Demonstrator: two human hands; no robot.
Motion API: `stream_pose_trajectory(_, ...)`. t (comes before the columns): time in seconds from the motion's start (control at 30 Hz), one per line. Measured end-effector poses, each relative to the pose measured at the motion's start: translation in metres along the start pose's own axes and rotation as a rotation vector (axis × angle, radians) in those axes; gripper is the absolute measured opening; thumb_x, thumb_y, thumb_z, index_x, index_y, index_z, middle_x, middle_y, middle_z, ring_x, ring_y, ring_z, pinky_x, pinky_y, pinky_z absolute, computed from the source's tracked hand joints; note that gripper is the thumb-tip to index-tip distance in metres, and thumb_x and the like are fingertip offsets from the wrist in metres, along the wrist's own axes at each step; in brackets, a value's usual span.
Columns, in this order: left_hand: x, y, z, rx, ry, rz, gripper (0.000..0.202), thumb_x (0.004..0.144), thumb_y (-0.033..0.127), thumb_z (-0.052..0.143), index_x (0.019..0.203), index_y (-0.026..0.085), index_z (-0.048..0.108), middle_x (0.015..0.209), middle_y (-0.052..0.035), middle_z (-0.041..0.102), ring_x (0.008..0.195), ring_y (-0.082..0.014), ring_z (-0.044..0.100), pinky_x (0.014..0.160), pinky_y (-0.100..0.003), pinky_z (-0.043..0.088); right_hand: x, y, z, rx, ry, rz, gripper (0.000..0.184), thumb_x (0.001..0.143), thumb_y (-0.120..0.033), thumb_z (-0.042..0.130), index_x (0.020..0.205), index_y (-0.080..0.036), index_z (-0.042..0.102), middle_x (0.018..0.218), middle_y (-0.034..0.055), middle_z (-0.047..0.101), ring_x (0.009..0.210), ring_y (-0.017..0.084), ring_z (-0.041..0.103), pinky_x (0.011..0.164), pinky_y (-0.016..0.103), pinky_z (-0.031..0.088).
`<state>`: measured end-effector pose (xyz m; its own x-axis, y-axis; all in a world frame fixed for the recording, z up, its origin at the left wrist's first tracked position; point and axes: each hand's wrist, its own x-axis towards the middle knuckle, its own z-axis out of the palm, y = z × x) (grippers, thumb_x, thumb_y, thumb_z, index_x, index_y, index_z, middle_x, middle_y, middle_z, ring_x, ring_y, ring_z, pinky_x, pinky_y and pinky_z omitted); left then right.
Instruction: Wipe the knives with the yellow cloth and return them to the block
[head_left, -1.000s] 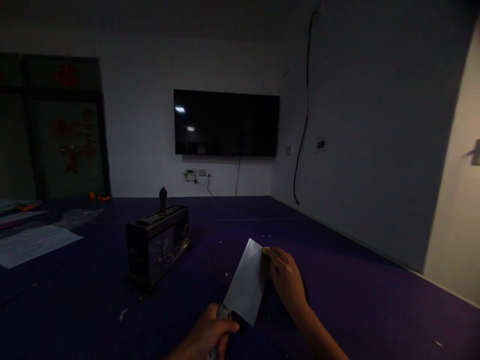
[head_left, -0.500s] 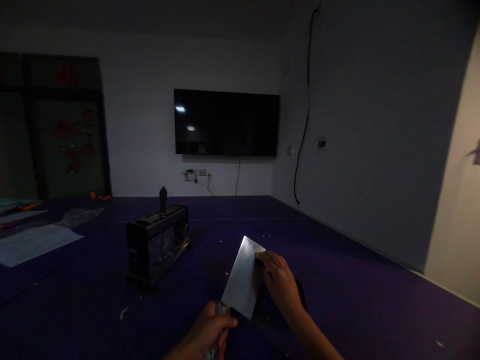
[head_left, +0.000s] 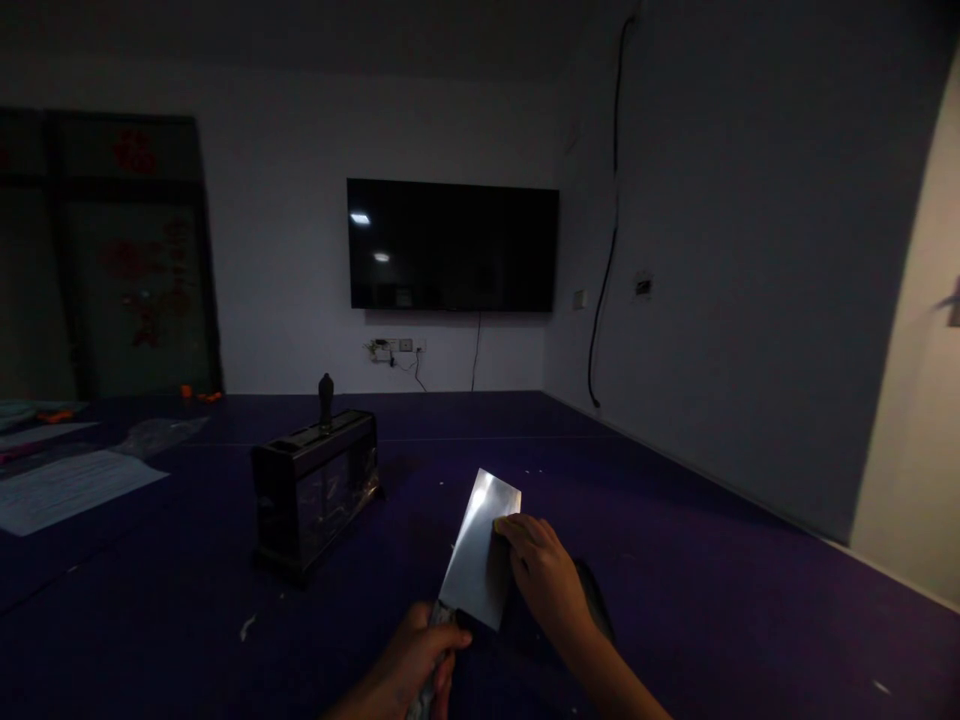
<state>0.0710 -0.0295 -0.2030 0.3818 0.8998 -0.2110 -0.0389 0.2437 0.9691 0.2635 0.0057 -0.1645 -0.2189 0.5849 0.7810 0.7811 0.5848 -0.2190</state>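
Observation:
My left hand [head_left: 424,655] is wrapped round the handle of a cleaver [head_left: 474,560], whose broad, shiny blade points up and away from me. Against the right part of the blade, my right hand [head_left: 544,570] pinches a small yellow piece [head_left: 499,524], perhaps a sponge; most of it is hidden under the fingers. A dark rounded object [head_left: 595,600] lies on the table behind my right wrist, partly covered. Left of the cleaver stands a black knife block [head_left: 315,490] with clear sides and one dark handle sticking up from its top.
The purple table [head_left: 675,560] carries small white scraps. At the left lie a printed sheet [head_left: 75,488], clear plastic wrap [head_left: 161,434] and orange items [head_left: 196,394]. A television [head_left: 454,245] hangs on the far wall, and a black cable [head_left: 604,290] runs down the corner.
My right hand and the yellow piece have moved left and slightly down over the blade. The cleaver has shifted a little left, uncovering more of the dark object.

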Motion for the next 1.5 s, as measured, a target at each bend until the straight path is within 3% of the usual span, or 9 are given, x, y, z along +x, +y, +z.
stream_pose_trajectory(0.2, 0.002, 0.003, 0.003, 0.060, 0.008, -0.011, 0.027, 0.063, 0.042, 0.057, 0.074, 0.019, 0.048, 0.031, 0.0097, 0.039, 0.024, -0.0097, 0.038, 0.032, -0.018, 0.018, -0.001, -0.013, 0.003, -0.017, -0.010, -0.031, 0.040, 0.076, 0.001, 0.042, 0.103, -0.022, 0.062, 0.099, 0.0060, 0.064, 0.089, 0.020, 0.058, 0.078, 0.033, 0.050)
stream_pose_trajectory(0.4, 0.006, 0.000, 0.009, 0.185, 0.108, -0.073, 0.014, 0.061, 0.031, 0.055, 0.064, 0.019, 0.049, 0.026, 0.0085, 0.036, 0.021, -0.0082, 0.031, 0.030, -0.018, 0.019, -0.004, -0.019, 0.006, -0.011, 0.021, -0.107, 0.038, 0.081, -0.003, 0.043, 0.109, -0.023, 0.060, 0.106, 0.0057, 0.062, 0.095, 0.020, 0.056, 0.081, 0.034, 0.050)
stream_pose_trajectory(0.67, -0.002, 0.000, 0.011, 0.191, 0.113, -0.089, 0.014, 0.062, 0.021, 0.052, 0.076, 0.018, 0.048, 0.030, 0.0101, 0.041, 0.023, -0.0064, 0.032, 0.032, -0.016, 0.023, 0.004, 0.009, -0.007, -0.080, 0.119, 0.022, 0.034, 0.083, -0.007, 0.039, 0.104, -0.022, 0.062, 0.103, 0.0051, 0.063, 0.095, 0.020, 0.055, 0.085, 0.035, 0.046)
stream_pose_trajectory(0.87, 0.006, -0.006, 0.006, 0.202, 0.102, -0.044, 0.010, 0.063, 0.021, 0.053, 0.069, 0.019, 0.045, 0.030, 0.0098, 0.041, 0.023, -0.0058, 0.031, 0.032, -0.015, 0.021, 0.005, 0.030, -0.012, -0.120, 0.158, 0.083, 0.036, 0.081, -0.008, 0.038, 0.105, -0.022, 0.062, 0.104, 0.0054, 0.062, 0.096, 0.021, 0.054, 0.084, 0.035, 0.046)
stream_pose_trajectory(1.13, 0.006, 0.000, 0.006, 0.125, 0.167, -0.068, 0.013, 0.070, 0.029, 0.050, 0.076, 0.022, 0.041, 0.030, 0.0109, 0.038, 0.022, -0.0095, 0.033, 0.031, -0.018, 0.024, 0.001, 0.032, -0.005, -0.117, 0.083, 0.115, 0.038, 0.079, -0.006, 0.038, 0.106, -0.018, 0.062, 0.105, 0.0080, 0.062, 0.096, 0.022, 0.055, 0.084, 0.035, 0.045)
stream_pose_trajectory(1.2, -0.001, 0.016, 0.003, 0.136, 0.220, 0.030, 0.016, 0.071, 0.035, 0.050, 0.077, 0.022, 0.041, 0.033, 0.0110, 0.040, 0.024, -0.0096, 0.037, 0.031, -0.018, 0.027, -0.001, 0.029, -0.002, -0.107, 0.047, 0.101, 0.038, 0.078, -0.005, 0.039, 0.104, -0.019, 0.063, 0.104, 0.0076, 0.063, 0.097, 0.021, 0.055, 0.084, 0.034, 0.045)
stream_pose_trajectory(1.3, -0.019, 0.065, -0.010, 0.451, 0.374, 0.158, 0.012, 0.074, 0.031, 0.048, 0.071, 0.021, 0.042, 0.033, 0.0103, 0.039, 0.027, -0.0096, 0.041, 0.033, -0.018, 0.031, -0.003, 0.024, 0.001, -0.093, -0.004, 0.086, 0.038, 0.078, -0.004, 0.039, 0.102, -0.021, 0.064, 0.104, 0.0063, 0.063, 0.096, 0.020, 0.055, 0.085, 0.034, 0.045)
stream_pose_trajectory(1.4, -0.044, 0.136, -0.029, 0.878, 0.567, 0.169, 0.013, 0.074, 0.030, 0.051, 0.077, 0.019, 0.045, 0.042, 0.0071, 0.047, 0.033, -0.0130, 0.050, 0.034, -0.020, 0.035, -0.003, 0.020, 0.002, -0.093, -0.071, 0.092, 0.040, 0.078, -0.002, 0.039, 0.104, -0.022, 0.063, 0.104, 0.0056, 0.063, 0.096, 0.020, 0.055, 0.085, 0.032, 0.044)
stream_pose_trajectory(1.5, -0.071, 0.213, -0.044, 1.220, 0.643, 0.281, 0.038, 0.070, 0.030, 0.059, 0.103, 0.018, 0.044, 0.067, 0.0013, 0.061, 0.041, -0.0120, 0.056, 0.039, -0.020, 0.039, -0.002, 0.018, 0.001, -0.088, -0.121, 0.100, 0.039, 0.079, -0.002, 0.040, 0.104, -0.021, 0.064, 0.104, 0.0057, 0.063, 0.095, 0.020, 0.055, 0.084, 0.030, 0.044)
